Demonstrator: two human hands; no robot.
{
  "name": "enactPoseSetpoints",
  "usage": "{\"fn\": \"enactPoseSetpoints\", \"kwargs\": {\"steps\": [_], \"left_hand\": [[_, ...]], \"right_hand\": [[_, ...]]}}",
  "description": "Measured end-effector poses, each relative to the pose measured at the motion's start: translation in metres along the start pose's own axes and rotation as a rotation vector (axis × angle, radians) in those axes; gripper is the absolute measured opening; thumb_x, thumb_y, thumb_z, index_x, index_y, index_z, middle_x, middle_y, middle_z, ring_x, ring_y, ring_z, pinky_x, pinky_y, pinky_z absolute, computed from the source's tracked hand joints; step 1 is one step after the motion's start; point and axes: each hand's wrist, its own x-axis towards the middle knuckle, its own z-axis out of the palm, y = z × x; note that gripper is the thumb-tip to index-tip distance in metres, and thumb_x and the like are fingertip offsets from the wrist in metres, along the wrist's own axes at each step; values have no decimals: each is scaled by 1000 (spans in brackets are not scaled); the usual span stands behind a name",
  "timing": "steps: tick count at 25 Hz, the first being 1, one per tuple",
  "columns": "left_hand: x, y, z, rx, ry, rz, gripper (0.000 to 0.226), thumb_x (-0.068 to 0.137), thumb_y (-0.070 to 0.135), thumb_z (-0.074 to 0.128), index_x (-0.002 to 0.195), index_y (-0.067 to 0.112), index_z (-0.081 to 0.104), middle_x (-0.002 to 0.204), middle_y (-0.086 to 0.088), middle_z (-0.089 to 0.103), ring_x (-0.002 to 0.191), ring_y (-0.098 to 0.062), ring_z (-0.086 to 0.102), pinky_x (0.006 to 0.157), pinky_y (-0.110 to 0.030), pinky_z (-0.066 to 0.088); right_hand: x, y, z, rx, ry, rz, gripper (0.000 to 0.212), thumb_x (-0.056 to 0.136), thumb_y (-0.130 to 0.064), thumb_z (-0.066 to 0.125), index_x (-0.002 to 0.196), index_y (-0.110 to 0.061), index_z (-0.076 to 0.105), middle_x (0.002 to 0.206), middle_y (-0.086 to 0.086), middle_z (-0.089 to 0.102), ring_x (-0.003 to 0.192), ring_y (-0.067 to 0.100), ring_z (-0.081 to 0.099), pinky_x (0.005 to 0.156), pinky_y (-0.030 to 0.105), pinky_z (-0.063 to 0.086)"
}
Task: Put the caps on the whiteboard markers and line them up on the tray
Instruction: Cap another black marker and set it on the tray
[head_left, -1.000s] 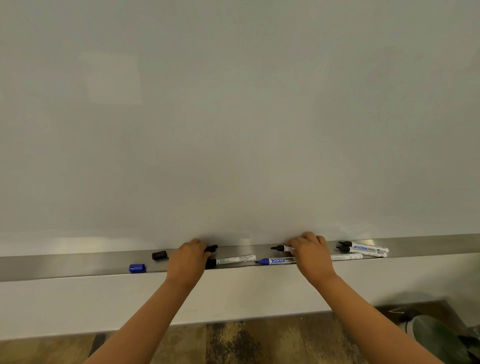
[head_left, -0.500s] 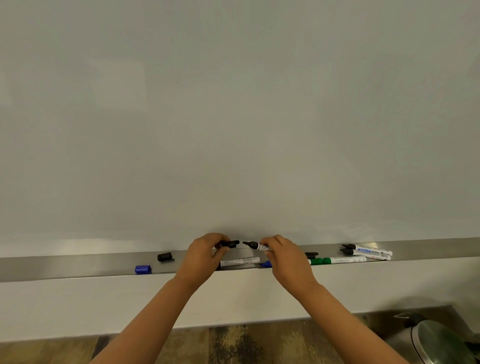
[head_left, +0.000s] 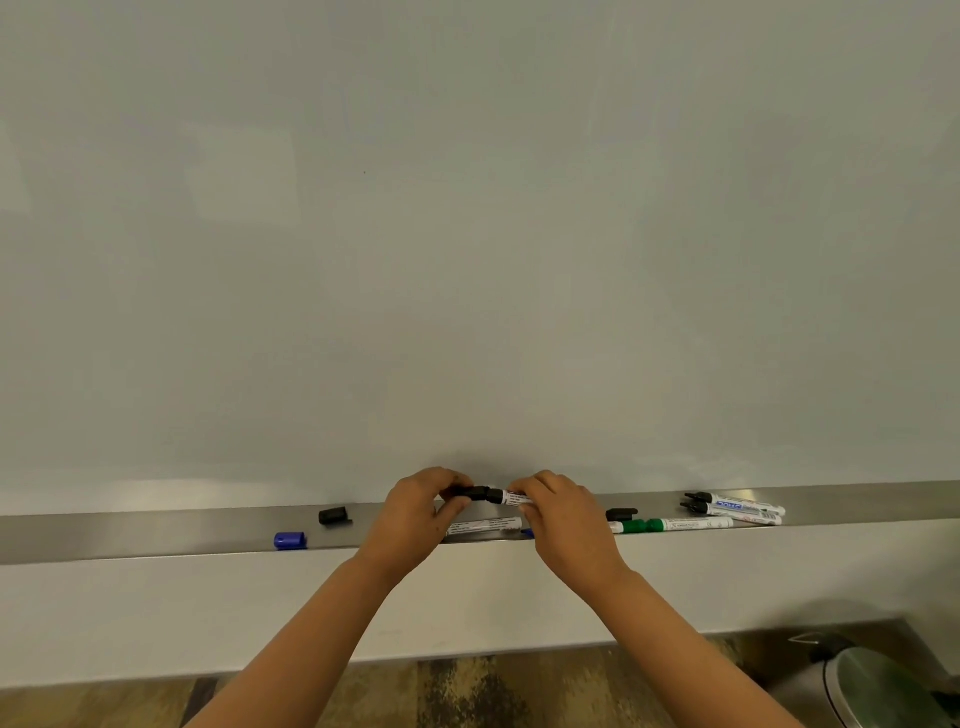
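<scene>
Hands have closed together: left hand (head_left: 415, 519) pinches black cap (head_left: 470, 492) against white-barrelled marker (head_left: 511, 498) pinched in right hand (head_left: 563, 525), above metal tray (head_left: 156, 532).

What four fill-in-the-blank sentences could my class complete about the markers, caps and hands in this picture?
1. The left hand presses a black cap onto the marker held by the ____ hand.
2. The loose cap lying farthest left on the tray is ____ in colour.
3. The marker with the green middle lies on the ____.
4. At the tray's right end, ____ uncapped black-tipped markers lie side by side.

Missing words: right; blue; tray; two
</scene>
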Motion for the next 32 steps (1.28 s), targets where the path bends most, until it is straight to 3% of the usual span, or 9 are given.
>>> {"fn": "enactPoseSetpoints", "kwargs": {"steps": [6,8,10,13,18,21,25,29,32], "left_hand": [[5,5,-5,-392,-94,-197,17,87,11,61,80,23,70,65,6,70,61,-6,63,58,-8,51],[5,8,-7,-487,-152,-241,15,87,14,61,78,19,72,57,3,71,55,-7,62,55,-12,52],[5,11,-8,-549,-192,-268,12,85,17,63,79,14,73,55,2,70,53,-7,62,54,-14,52],[6,14,-9,-569,-240,-317,13,82,22,68,76,13,75,57,-2,70,56,-11,64,61,-22,56],[6,18,-12,-605,-295,-335,27,82,26,66,78,-1,71,74,-15,69,72,-25,65,80,-41,55],[7,18,-14,-635,-294,-357,34,87,33,59,82,3,72,71,-9,72,67,-19,67,69,-32,57],[6,1,-19,-475,-201,-431,25,90,29,54,81,13,71,63,2,74,60,-12,67,56,-20,53],[8,-24,-17,-112,-156,-421,18,90,18,54,78,13,66,70,0,66,61,-14,58,61,-24,47],[10,-36,-18,222,-38,-373,19,90,18,50,93,13,68,86,-5,68,69,-17,56,66,-25,45]], "right_hand": [[4,-3,-6,-59,-70,-102,29,95,-18,39,120,-22,52,107,2,61,93,23,57,75,33,39],[4,-8,-7,-87,-29,-91,28,95,-38,37,109,-23,57,97,-1,64,86,21,59,71,33,39],[5,-13,-6,-120,5,-30,47,85,-65,36,88,-23,58,83,-4,64,76,17,56,70,32,36],[10,-18,-7,-133,49,64,63,65,-86,35,62,-24,46,62,-7,56,62,14,46,69,33,33],[16,-27,-11,-114,142,107,65,60,-83,42,42,-22,36,37,-9,34,38,12,35,53,26,34],[16,-30,-14,-119,185,119,61,60,-78,40,38,-21,31,32,-8,26,31,9,26,40,14,9],[14,-16,-10,-84,182,116,60,61,-71,40,35,-17,41,30,-2,33,31,11,30,41,13,9],[11,-4,-3,-1,244,77,59,63,-65,45,35,-13,47,30,2,46,29,18,43,37,19,27],[14,0,2,0,220,93,60,67,-69,43,41,-15,48,35,-1,46,35,17,45,40,19,27]]}}
